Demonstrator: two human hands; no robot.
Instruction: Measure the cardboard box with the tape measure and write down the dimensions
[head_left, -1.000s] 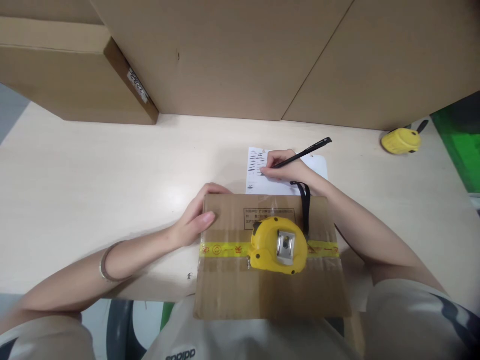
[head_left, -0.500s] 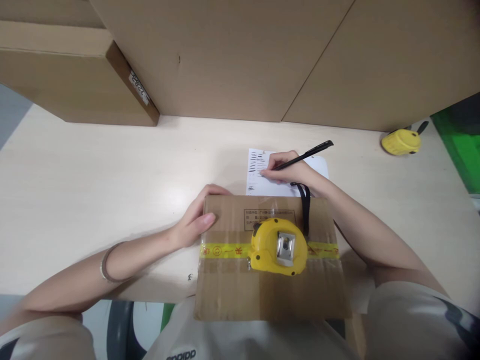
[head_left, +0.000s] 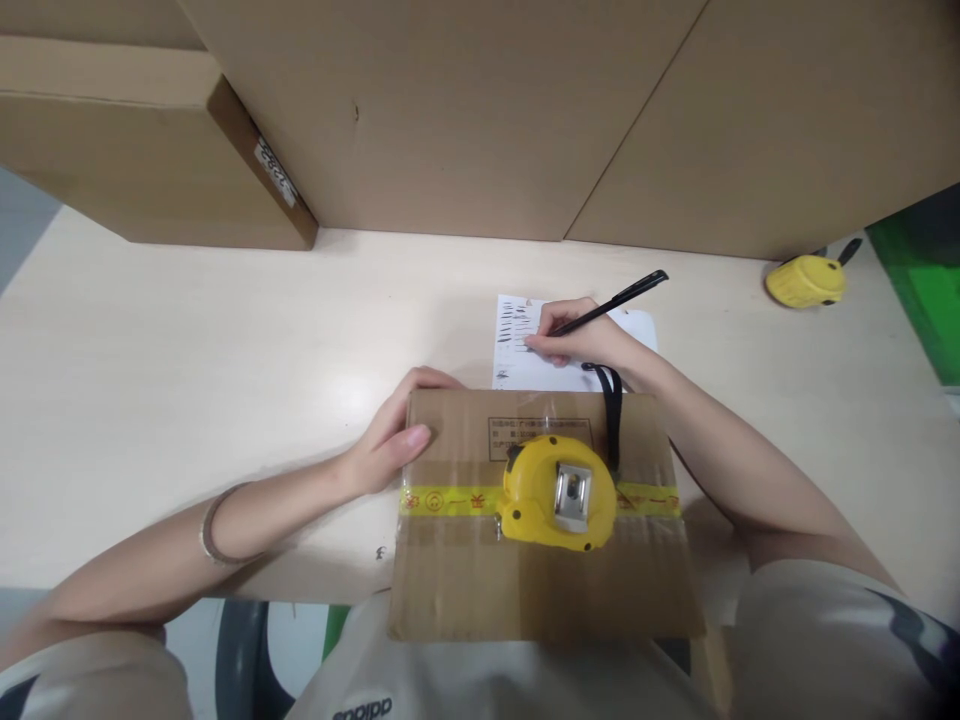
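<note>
A black pen [head_left: 611, 303] is pinched in my right hand [head_left: 581, 335], its upper end pointing up to the right. That hand rests on a white sheet of paper [head_left: 540, 372] with short dark strokes in columns at its left. My left hand [head_left: 394, 435] grips the far left corner of a cardboard box [head_left: 465, 580], thumb on top and the other fingers partly hidden behind it. On the box lies a yellow tape measure [head_left: 536, 490] with a metal clip and a black wrist strap [head_left: 613, 415]. The box covers the near part of the paper.
A second yellow tape measure [head_left: 806, 281] stands at the far right of the pale table [head_left: 187, 370]. Large cardboard panels [head_left: 465, 120] line the back. Another cardboard box [head_left: 135, 170] with a handwritten label stands at the back left. A dark chair part [head_left: 244, 660] shows below the table edge.
My right hand has shifted very slightly to the right on the paper, and the pen's upper end sits a little higher. The left hand, box and tape measure look unchanged.
</note>
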